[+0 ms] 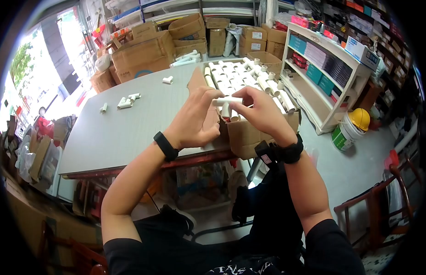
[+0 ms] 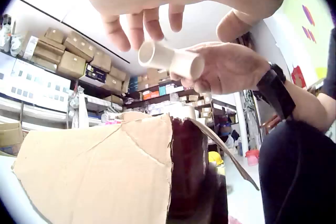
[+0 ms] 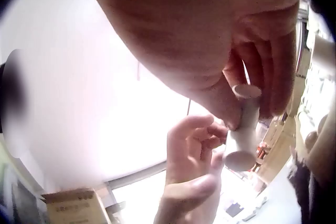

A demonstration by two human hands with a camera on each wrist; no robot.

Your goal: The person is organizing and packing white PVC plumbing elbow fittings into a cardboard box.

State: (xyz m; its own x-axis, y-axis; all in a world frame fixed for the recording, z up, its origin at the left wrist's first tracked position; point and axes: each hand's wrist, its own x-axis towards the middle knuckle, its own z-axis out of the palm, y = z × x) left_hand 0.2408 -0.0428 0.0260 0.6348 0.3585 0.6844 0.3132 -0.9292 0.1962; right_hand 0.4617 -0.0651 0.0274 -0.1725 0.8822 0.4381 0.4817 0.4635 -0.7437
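My right hand (image 1: 263, 112) pinches a white plastic pipe tee (image 1: 230, 100) between thumb and fingers, up over the near edge of a cardboard box. In the left wrist view, two round open ends of the tee (image 2: 184, 62) show. Beside its far end is my left hand (image 1: 192, 114), fingers loosely bent and apart from the tee; the left wrist view shows a gap between its fingertips (image 2: 137, 37) and the tee. The cardboard box (image 1: 263, 135) holds many similar white pipe fittings (image 1: 229, 75), packed in rows.
On the grey table (image 1: 144, 119) lie several loose white fittings (image 1: 125, 103), with another fitting (image 1: 167, 80) nearer the box and white pipes (image 1: 185, 59) at the back. A white shelf unit (image 1: 314, 82) and a bucket (image 1: 343, 133) with a yellow helmet (image 1: 359, 120) stand at the right.
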